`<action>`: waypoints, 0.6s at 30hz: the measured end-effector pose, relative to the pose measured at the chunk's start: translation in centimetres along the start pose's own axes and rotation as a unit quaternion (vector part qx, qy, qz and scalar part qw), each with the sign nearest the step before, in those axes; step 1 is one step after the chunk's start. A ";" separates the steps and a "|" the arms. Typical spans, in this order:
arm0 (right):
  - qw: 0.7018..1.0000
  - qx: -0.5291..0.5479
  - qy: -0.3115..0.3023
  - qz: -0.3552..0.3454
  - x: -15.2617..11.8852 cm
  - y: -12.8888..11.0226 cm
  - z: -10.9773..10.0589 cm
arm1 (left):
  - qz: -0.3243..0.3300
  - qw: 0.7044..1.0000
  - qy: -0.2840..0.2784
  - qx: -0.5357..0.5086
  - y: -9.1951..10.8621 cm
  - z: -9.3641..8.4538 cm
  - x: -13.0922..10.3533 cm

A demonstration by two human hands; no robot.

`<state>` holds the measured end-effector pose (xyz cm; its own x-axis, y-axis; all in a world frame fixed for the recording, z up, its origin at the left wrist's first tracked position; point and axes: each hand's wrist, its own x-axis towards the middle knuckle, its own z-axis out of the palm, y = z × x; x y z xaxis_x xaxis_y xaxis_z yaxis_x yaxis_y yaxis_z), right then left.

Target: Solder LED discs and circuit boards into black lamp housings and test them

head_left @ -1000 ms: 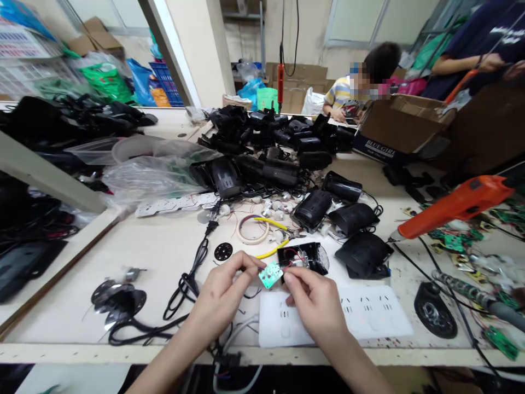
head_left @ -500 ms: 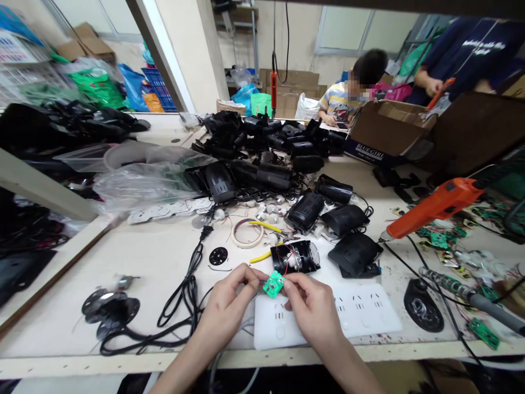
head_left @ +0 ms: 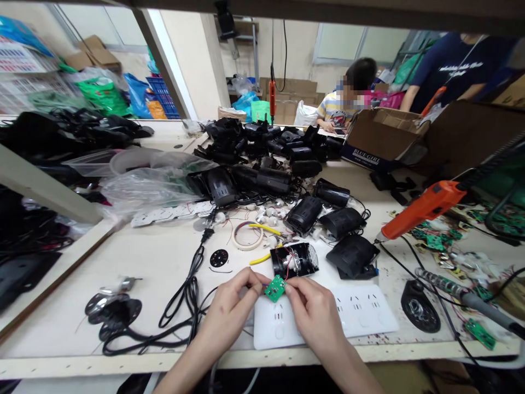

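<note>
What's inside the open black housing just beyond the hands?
Inside the open black housing, a metal-and-white part and thin red wires show. Whatever lies directly beneath that part is covered by it, so I can't tell.

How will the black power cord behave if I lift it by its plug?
The black power cord should hang floppy, judging by its loose curves. Its bunched loops may catch on themselves; the black plug looks stiff.

Bright, even indoor light; soft faint shadows on bench [head_left: 139, 246]. Sheen on plastic bag [head_left: 151, 178] left of black housings [head_left: 250, 183]. Wide-angle stretch toward edges, sides softer.
</note>
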<state>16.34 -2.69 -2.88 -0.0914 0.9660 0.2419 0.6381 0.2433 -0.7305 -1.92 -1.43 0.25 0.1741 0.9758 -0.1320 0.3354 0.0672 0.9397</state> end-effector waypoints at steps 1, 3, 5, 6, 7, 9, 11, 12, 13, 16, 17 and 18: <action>1.000 -0.001 -0.001 -0.001 0.0 0.0 0.0 | -0.001 1.000 0.000 -0.001 0.0 0.0 0.0; 1.000 -0.003 -0.005 -0.003 0.0 -0.1 -0.1 | -0.005 1.000 0.000 0.000 0.1 -0.1 -0.1; 1.000 -0.006 -0.007 -0.004 0.0 -0.1 -0.1 | -0.007 1.000 -0.002 0.000 0.1 -0.1 -0.1; 1.000 -0.007 -0.008 -0.006 0.0 -0.1 -0.2 | -0.007 1.000 -0.002 0.000 0.1 -0.1 -0.1; 1.000 -0.007 -0.007 -0.007 -0.1 -0.1 -0.2 | -0.007 1.000 -0.002 0.000 0.1 -0.1 -0.1; 1.000 -0.006 -0.005 -0.009 -0.1 -0.1 -0.2 | -0.007 1.000 -0.002 0.000 0.1 -0.1 -0.1; 1.000 -0.003 -0.003 -0.010 -0.1 0.0 -0.1 | -0.008 1.000 -0.002 -0.004 -0.1 -0.1 -0.1; 1.000 -0.002 -0.003 -0.009 -0.1 0.0 -0.1 | -0.008 1.000 -0.001 -0.008 -0.2 -0.1 -0.1; 1.000 -0.001 -0.003 -0.009 -0.1 0.0 -0.1 | -0.009 1.000 -0.001 -0.015 -0.3 -0.1 -0.1; 1.000 0.002 -0.006 -0.009 -0.1 0.0 -0.2 | -0.014 0.999 -0.002 -0.037 -0.6 -0.1 -0.1; 1.000 0.003 -0.007 -0.009 -0.1 -0.1 -0.2 | -0.017 0.999 -0.002 -0.043 -0.6 0.0 -0.1; 1.000 0.004 -0.008 -0.009 -0.1 -0.1 -0.2 | -0.019 0.999 -0.001 -0.048 -0.6 0.0 0.0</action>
<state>16.48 -2.83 -2.67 -0.1158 0.9625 0.2453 0.6302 0.2621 -0.7308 -2.15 -1.49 -0.33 0.1644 0.9717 -0.1695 0.2514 0.1249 0.9598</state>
